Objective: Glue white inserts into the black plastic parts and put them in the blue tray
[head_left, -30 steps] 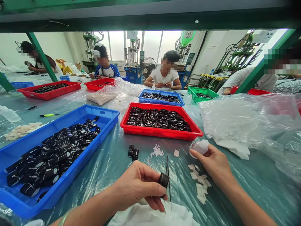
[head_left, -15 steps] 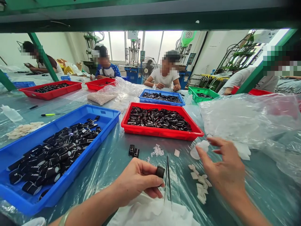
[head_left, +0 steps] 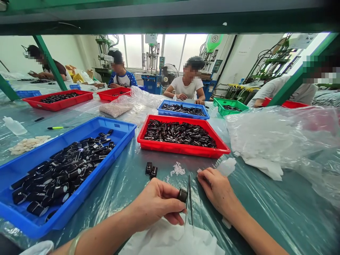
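My left hand [head_left: 162, 202], low in the middle, grips a small glossy black part [head_left: 182, 195] between thumb and fingers. Metal tweezers [head_left: 189, 202] stand tips up against its fingertips; whether the fingers also hold them is unclear. To the right, my right hand [head_left: 216, 187] has its thumb and fingers pinched on a small white square piece [head_left: 198, 170], mostly covered by the fingertips. A translucent bottle [head_left: 227, 166] lies just behind that hand. Two black parts [head_left: 151, 170] and a heap of white scraps [head_left: 177, 169] lie beyond my left hand. White cloth [head_left: 172, 241] is spread beneath it.
A blue tray [head_left: 87, 193] of black parts is at left, a red tray [head_left: 183, 151] of similar parts ahead. Plastic bags [head_left: 281, 134] cover the right side. Co-workers sit across the table. A green beam [head_left: 170, 26] crosses overhead.
My right hand has moved left from beside the bottle to the white square piece, and its fingers have closed. It now covers the loose white pieces. My left hand stays nearly still.
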